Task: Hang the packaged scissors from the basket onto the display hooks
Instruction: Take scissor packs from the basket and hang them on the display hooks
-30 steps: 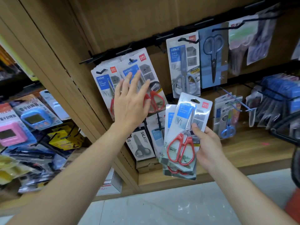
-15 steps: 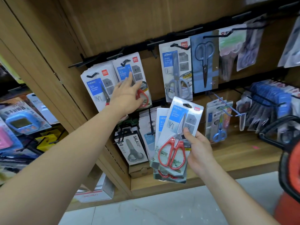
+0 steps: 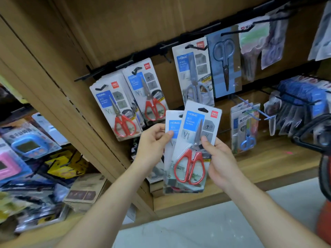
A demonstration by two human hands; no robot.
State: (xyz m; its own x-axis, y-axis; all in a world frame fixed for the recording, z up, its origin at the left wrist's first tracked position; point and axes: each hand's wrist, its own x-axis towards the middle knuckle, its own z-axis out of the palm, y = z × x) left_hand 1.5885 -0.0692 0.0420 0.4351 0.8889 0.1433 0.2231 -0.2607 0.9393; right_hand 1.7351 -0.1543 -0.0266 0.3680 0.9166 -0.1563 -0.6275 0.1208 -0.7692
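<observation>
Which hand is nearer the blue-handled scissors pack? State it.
Right. The right hand is just left of the blue-handled scissors pack, slightly lower; the left hand is farther left, across the held packs.

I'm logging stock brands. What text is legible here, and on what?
"HOME": blue panel, front red-handled scissors pack held in hand.
"deli": red badge, same pack.
"HOME": rear held pack.
"HOME", "deli": hung grey-handled scissors pack, leftmost hung red-handled pack.
Smaller print: too blurred to read.

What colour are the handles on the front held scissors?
Red handles, clearest in the head view.
</observation>
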